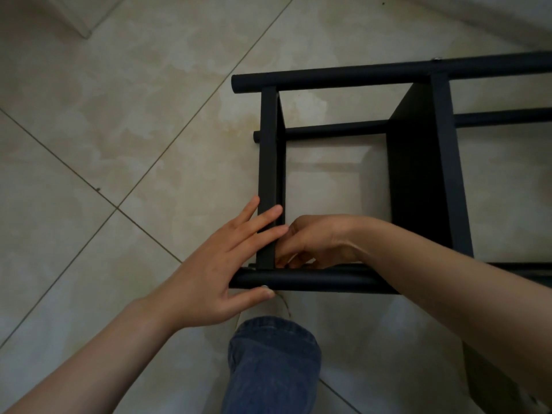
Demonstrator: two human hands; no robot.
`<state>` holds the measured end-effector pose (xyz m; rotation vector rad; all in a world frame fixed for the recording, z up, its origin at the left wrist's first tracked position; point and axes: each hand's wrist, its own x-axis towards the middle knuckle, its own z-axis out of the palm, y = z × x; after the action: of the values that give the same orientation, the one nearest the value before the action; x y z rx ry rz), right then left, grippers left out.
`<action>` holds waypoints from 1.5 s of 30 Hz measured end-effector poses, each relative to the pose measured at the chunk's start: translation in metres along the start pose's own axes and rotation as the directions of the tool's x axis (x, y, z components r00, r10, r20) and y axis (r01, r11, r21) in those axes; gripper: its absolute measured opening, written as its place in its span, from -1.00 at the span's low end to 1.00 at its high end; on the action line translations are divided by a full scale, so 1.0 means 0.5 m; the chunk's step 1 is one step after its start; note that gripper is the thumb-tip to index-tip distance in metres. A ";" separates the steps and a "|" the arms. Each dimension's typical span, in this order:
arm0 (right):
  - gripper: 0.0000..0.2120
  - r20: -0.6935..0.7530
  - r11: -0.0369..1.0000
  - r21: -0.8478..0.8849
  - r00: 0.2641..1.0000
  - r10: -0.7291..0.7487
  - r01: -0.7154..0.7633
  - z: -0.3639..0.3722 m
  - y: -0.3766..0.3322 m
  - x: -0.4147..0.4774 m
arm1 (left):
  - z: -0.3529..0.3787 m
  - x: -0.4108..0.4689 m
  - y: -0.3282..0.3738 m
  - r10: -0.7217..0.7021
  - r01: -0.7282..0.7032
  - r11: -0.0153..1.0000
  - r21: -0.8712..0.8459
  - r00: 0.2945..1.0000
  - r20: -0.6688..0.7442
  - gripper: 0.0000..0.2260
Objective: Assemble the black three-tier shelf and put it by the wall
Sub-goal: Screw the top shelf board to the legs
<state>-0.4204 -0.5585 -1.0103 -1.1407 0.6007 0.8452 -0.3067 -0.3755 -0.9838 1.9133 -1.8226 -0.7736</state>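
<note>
- Shelf (418, 180), black, part-built: lies on its side on the tiled floor (119, 130), under and beyond both my hands; not yet by the wall.
- End board (268, 144): runs away from my left fingertips to the far tube (358, 74).
- Near tube (313, 282): passes under my right wrist and above my left thumb; a small screw head (264, 286) sits just beside that thumb.
- Left hand (209, 264): fingers straight and spread, pressing flat on the end board's edge.
- Right hand (316, 240): fingers curled down into the corner where end board meets near tube; whether they pinch a fitting, I cannot tell.
- Handling, by my judgement: stiff, fairly light, smooth paint likely slippery; unfinished joints may let it rack. Best lifted by the two long tubes close to the boards, one per hand.
- Hidden: the corner joint lies behind my right fingers; the shelf runs off the frame past my right forearm, so its third tier is unseen.
- Knee in jeans (271, 363): nearer me than my left thumb.
</note>
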 end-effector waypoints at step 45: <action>-0.90 -0.001 0.997 -0.030 0.998 -0.065 0.065 -0.001 0.002 0.004 | 0.009 -0.001 0.000 0.013 -0.014 1.000 -0.020 1.000 -0.021 -0.35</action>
<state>-0.4200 -0.5584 -1.0126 -1.1819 0.5512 0.7995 -0.3097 -0.3744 -0.9873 1.8873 -1.8065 -0.7618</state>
